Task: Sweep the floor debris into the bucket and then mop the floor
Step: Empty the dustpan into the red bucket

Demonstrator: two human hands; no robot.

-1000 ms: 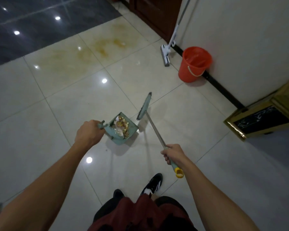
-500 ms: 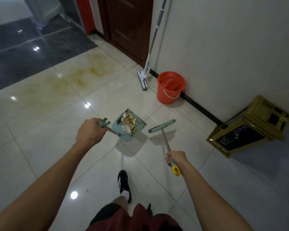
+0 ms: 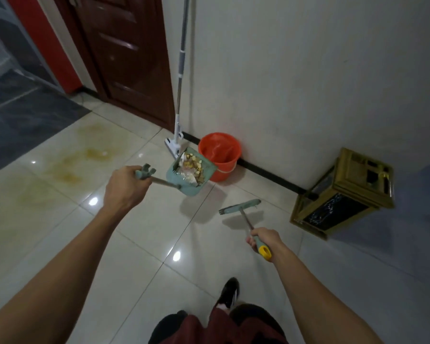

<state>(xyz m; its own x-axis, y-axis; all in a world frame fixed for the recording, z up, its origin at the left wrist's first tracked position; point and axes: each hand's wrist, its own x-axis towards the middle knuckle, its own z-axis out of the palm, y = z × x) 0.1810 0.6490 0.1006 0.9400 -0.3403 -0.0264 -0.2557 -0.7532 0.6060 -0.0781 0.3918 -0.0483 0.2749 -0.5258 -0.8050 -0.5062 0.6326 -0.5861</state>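
Moved: both hands and the loaded dustpan now sit much closer to the bucket than a second ago — the wall, door and mop fill more of the view.
Left hand (image 3: 126,187): fingers curled tight round the top of the dustpan's long handle, holding it out ahead and off the floor.
Right hand (image 3: 263,240): wrapped round the broom (image 3: 240,206) handle just above its yellow end cap; the broom head hangs low, near the tiles, well right of the pan.
Dustpan (image 3: 190,173): teal, tilted, full of debris (image 3: 190,167) — pale scraps and yellowish bits; its far edge appears to overlap the bucket's near rim, though I cannot tell if they touch.
Bucket (image 3: 220,155): orange, standing against the wall, nothing visible inside.
Mop (image 3: 176,135): leaning on the wall beside the door, head on the floor just left of the bucket, untouched.
Floor (image 3: 72,160): glossy tiles with yellow-brown stains to the left.
Progress: sweeping looks finished; tipping the debris into the bucket is the step in hand, and all the mopping is left.
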